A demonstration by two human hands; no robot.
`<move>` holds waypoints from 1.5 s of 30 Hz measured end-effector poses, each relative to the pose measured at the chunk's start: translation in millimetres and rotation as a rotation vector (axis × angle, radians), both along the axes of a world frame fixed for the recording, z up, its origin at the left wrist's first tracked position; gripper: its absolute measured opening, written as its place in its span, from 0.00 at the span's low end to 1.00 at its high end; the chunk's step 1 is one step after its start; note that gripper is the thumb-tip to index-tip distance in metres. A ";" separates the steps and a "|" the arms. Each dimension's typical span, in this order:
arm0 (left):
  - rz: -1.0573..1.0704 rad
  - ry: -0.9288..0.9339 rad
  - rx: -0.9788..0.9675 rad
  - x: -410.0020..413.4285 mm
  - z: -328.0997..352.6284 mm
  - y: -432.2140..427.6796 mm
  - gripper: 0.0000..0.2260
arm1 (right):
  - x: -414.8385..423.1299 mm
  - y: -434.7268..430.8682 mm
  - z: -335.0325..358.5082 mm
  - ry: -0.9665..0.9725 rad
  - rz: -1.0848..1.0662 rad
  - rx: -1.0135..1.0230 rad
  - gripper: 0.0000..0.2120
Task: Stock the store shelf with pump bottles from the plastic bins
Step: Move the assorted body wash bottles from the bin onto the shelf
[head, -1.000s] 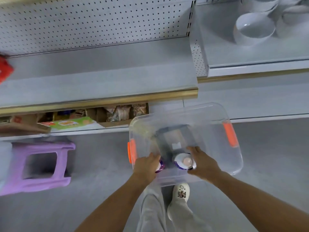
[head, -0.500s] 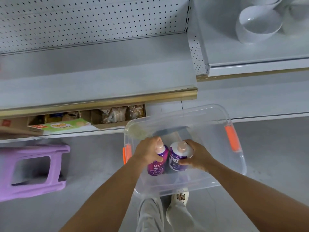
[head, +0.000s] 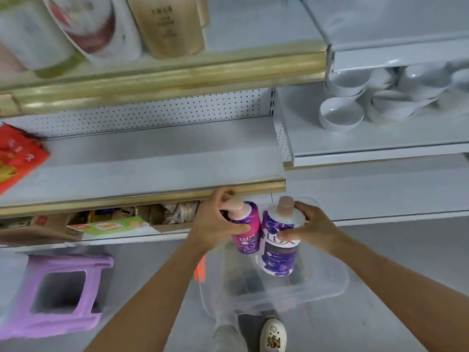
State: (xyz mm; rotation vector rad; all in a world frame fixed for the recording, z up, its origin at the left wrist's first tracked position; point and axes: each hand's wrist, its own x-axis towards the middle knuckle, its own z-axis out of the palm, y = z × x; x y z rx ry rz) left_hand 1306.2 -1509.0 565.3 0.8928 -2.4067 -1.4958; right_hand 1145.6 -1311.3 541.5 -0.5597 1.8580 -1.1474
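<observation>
My left hand [head: 215,219] grips a magenta-purple pump bottle [head: 246,229] with a pink pump head. My right hand [head: 312,228] grips a white and purple pump bottle [head: 278,246] by its shoulder. Both bottles hang side by side above the clear plastic bin [head: 322,288] on the floor, just below the gold front edge of the grey shelf [head: 142,161]. That shelf is bare across its middle and right.
A red packet [head: 17,156] lies at the shelf's left end. Large bottles [head: 167,24] stand on the shelf above. White bowls [head: 341,114] fill the right-hand shelf. Boxes and snacks [head: 114,223] sit on the bottom shelf. A purple stool [head: 58,293] stands at left. My shoe [head: 272,335] is under the bin.
Both hands took a bottle in the bin and lifted them up out of it toward the shelf edge. The view tilted up, revealing the upper shelf.
</observation>
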 end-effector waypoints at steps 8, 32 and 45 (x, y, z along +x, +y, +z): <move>0.199 0.389 0.136 -31.6 113.7 3.8 0.23 | -20.8 -7.4 122.8 0.039 -0.034 -0.317 0.21; 0.143 0.561 0.078 -67.7 270.7 -86.5 0.13 | -97.2 -134.7 364.1 0.383 -0.098 -0.742 0.21; 0.097 0.535 0.114 -79.0 270.4 -120.3 0.16 | -146.1 -205.0 346.9 0.329 -0.167 -0.659 0.23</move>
